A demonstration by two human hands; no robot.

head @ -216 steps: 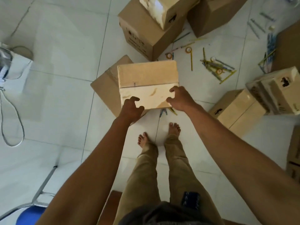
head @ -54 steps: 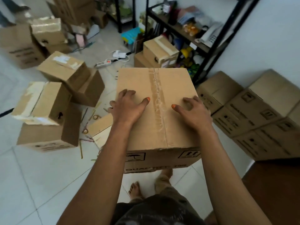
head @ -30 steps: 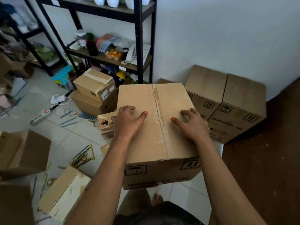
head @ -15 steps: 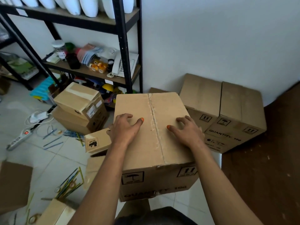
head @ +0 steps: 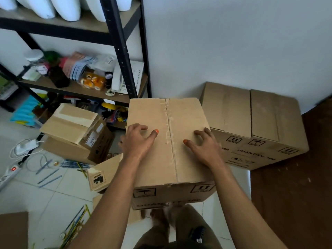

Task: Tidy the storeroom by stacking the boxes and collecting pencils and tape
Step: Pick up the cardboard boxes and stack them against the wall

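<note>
Looking down from my head, I see a big brown box point(head: 168, 139) in front of me, up above the floor point(head: 45, 196). My left hand point(head: 136, 141) lies on its top, left of the tape line that runs down the middle. My right hand point(head: 203, 146) lies on its top, right of that line. Both grips are spread, with fingers flat or a little bent on the cardboard, pinching nothing. I cannot tell what carries the box from below.

Two more big boxes point(head: 255, 126) stand side by side against the white wall point(head: 233, 42), just right of my box. They touch each other.

On the left, a tilted box point(head: 71, 121) sits on top of another box point(head: 71, 151) by the foot of the black shelf point(head: 124, 51). A small box point(head: 104, 173) with a black mark lies low, just left of my box.

Pencils point(head: 75, 223) lie in a bunch on the floor near the bottom left corner. More pencils point(head: 48, 175) lie loose farther left, near a white power strip point(head: 10, 171) with a cord. A small tape roll point(head: 56, 163) lies near them.

The shelf holds jars, papers and a white phone point(head: 124, 81).
</note>
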